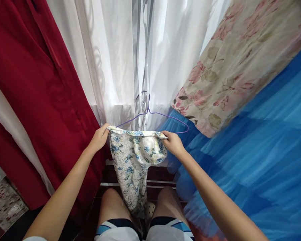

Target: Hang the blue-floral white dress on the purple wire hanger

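Note:
A white garment with a blue and yellow floral print (130,167) hangs down in front of my knees. Its top edge is stretched sideways between my two hands. My left hand (100,137) pinches the left end of that edge. At the other end, the fingers of my right hand (173,142) are closed on the cloth. Just behind the garment's top is a thin purple hanger (165,114), its hook up by a silvery strip. The hanger's right arm shows beyond my right hand; its lower left part is hidden behind the cloth.
Deep red fabric (40,77) hangs on the left. Sheer white curtains (115,53) fill the back. To the right are a beige floral cloth (225,77) and ruffled blue tulle (253,160). A perforated light shoe (151,210) shows between my knees on the dark floor.

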{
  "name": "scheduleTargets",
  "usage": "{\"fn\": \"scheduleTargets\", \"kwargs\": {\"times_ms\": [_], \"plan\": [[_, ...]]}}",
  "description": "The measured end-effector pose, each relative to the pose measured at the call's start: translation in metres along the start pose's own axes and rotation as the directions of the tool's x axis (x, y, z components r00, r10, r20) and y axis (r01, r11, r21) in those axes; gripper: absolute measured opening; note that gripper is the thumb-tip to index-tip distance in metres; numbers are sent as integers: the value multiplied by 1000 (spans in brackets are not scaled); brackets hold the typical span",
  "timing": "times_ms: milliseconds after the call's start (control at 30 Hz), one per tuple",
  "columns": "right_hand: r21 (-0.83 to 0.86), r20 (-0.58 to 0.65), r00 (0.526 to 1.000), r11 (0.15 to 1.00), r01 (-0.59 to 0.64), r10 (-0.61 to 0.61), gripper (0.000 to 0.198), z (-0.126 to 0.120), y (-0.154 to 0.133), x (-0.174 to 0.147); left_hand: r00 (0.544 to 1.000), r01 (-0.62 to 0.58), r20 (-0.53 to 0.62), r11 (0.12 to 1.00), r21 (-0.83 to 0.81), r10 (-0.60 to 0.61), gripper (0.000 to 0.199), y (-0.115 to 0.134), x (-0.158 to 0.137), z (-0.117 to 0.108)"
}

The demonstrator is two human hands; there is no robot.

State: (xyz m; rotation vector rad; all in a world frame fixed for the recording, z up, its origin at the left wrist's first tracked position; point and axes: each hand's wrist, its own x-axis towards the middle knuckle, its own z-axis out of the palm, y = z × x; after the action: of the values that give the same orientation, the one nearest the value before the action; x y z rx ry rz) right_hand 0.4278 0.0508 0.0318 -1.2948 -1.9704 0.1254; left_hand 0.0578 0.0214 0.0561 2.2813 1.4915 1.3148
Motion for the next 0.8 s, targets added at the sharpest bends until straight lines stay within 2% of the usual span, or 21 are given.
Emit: {"fn": "scheduleTargets", "kwargs": {"times_ms": [100, 200, 267, 300, 367, 433, 467, 500, 567, 667, 733, 800], "plan": [[-22, 22, 1000, 1000, -3, 3, 33, 8, -5, -1, 1000, -19, -8, 997, -68, 19, 29, 22, 17, 6], [1, 50, 999, 1000, 11, -11, 28, 14, -12, -12, 998, -61, 27, 998, -14, 61, 28, 46, 32, 8], [85, 40, 998, 995, 43, -46, 29, 12, -13, -22, 996, -69, 65, 997, 17, 68, 29, 58, 38, 6], [147, -6, 998, 988, 55, -55, 32, 8, -12, -27, 994, -66, 83, 998, 4, 65, 29, 61, 40, 5], [269, -185, 983, 962, 49, 2, 47, -2, -5, -32, 992, -48, 111, 997, -66, 55, 27, 66, 40, 4], [332, -376, 917, 943, -1, 134, 68, -13, 6, -31, 990, -15, 136, 991, -135, 33, 26, 68, 38, 4], [344, -424, 885, 938, -38, 192, 75, -19, 12, -28, 989, 3, 150, 988, -152, 20, 26, 68, 37, 3], [351, -429, 873, 934, -73, 230, 77, -25, 18, -23, 987, 18, 162, 987, -157, 8, 26, 69, 36, 3], [344, -339, 909, 931, -121, 244, 71, -39, 29, -13, 985, 46, 170, 988, -145, -21, 27, 68, 36, 1], [311, -137, 973, 940, -138, 188, 46, -66, 43, -5, 989, 82, 133, 990, -116, -66, 29, 58, 38, -5], [362, 10, 986, 918, -159, 167, 32, -86, 51, -8, 994, 104, 45, 991, -87, -100, 32, 46, 40, -9], [494, 175, 975, 844, -208, 138, 30, -101, 57, -14, 991, 120, -45, 991, -62, -123, 35, 37, 40, -9]]}}
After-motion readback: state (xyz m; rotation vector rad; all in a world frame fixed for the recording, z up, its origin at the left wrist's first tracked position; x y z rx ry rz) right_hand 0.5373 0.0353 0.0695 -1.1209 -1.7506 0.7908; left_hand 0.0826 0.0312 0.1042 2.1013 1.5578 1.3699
